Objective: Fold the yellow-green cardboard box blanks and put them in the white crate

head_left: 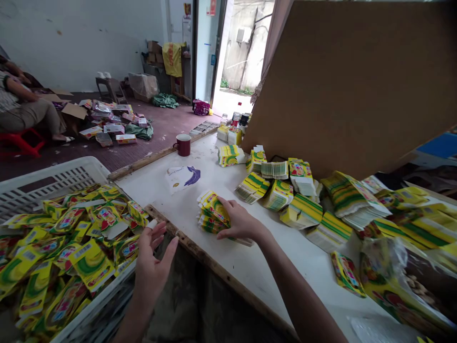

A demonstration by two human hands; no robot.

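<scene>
My right hand rests over a stack of flat yellow printed cartons on the white table, its fingers and thumb gripping the near end. Its palm hides part of that stack. My left hand is raised beside the table's wooden edge, fingers apart and nothing in them. A white wrap covers one of its fingertips. Left of it stands a white plastic basket heaped with small yellow-green cartons. More stacks of flat cartons lie on the table to the right.
A dark red mug and a sheet of printed paper sit on the table's far side. A large cardboard panel leans behind the stacks. An opened bag lies at the right. A seated person is at the far left near scattered boxes.
</scene>
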